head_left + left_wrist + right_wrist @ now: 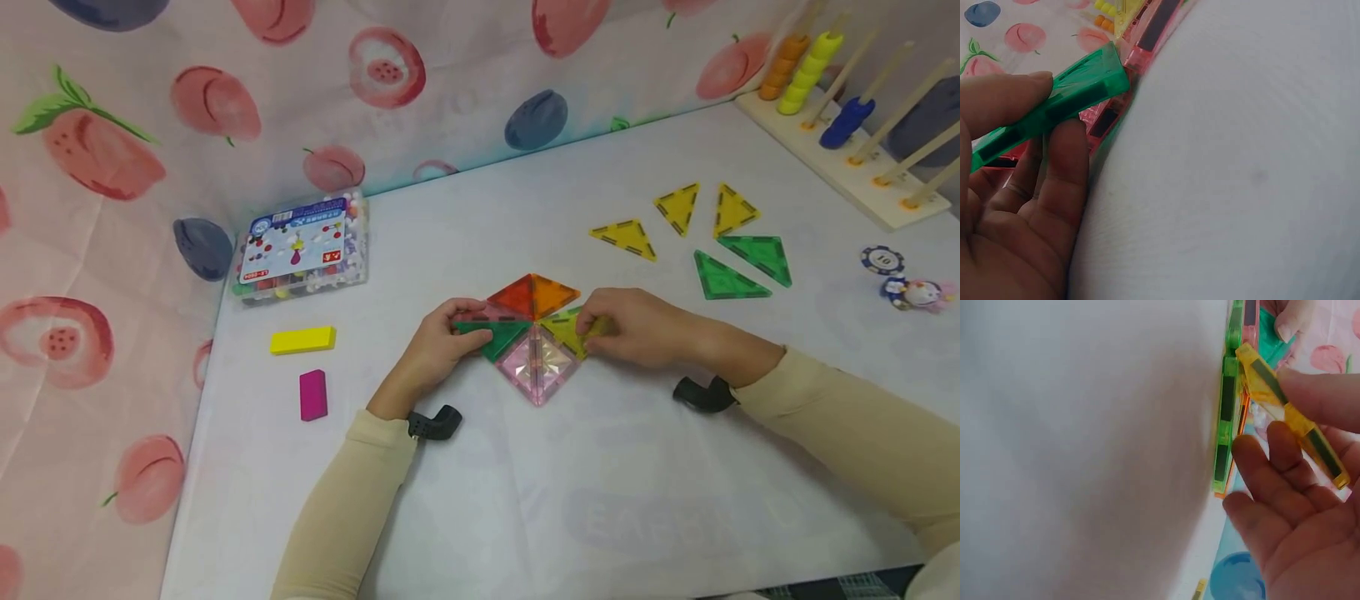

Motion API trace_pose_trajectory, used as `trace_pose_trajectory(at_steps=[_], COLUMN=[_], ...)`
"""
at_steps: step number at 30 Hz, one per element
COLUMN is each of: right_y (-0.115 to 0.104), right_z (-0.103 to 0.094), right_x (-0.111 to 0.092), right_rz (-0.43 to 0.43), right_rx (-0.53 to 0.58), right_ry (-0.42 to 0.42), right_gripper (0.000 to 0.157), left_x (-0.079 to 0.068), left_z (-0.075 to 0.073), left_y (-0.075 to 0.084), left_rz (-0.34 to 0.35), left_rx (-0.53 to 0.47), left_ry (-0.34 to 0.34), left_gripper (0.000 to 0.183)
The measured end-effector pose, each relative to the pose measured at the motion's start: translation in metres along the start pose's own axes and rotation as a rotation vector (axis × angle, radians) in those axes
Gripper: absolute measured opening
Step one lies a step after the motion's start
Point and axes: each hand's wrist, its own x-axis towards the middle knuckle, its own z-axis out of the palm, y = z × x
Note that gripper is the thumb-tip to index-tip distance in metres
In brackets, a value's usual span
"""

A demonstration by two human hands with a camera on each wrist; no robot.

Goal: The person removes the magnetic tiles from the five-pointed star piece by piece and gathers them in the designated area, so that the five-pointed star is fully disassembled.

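We see the left hand pinching a green triangular tile between thumb and fingers at the left edge of the tile pinwheel on the white table; the right hand grips a yellow triangular tile, tilted, at the pinwheel's right edge; a bead box lies well left of the pinwheel.

White table with a flat pinwheel of triangle tiles at centre: red, orange, pink, green and yellow-green pieces edge to edge. Right of it lie three loose yellow triangles and two green triangles; a wooden peg rack sits at the far right corner, with a poker chip and a small figure near the right edge. On the left are a bead box, a yellow block and a magenta block.
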Motion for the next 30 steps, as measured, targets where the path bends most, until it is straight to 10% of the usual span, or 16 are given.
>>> trace_pose_trajectory(at_steps=[16, 30], right_y=[0.012, 0.005], right_z=[-0.006, -0.008], right_x=[0.002, 0.010], right_rz=[0.194, 0.180], right_rx=[0.285, 0.011], right_ry=[0.027, -0.023], right_gripper=[0.018, 0.038], left_x=[-0.001, -0.001], left_z=[0.001, 0.002], left_y=[-0.003, 0.000], left_rz=[0.031, 0.041], left_rx=[0.008, 0.037], left_ry=[0.017, 0.027], left_gripper=[0.042, 0.040])
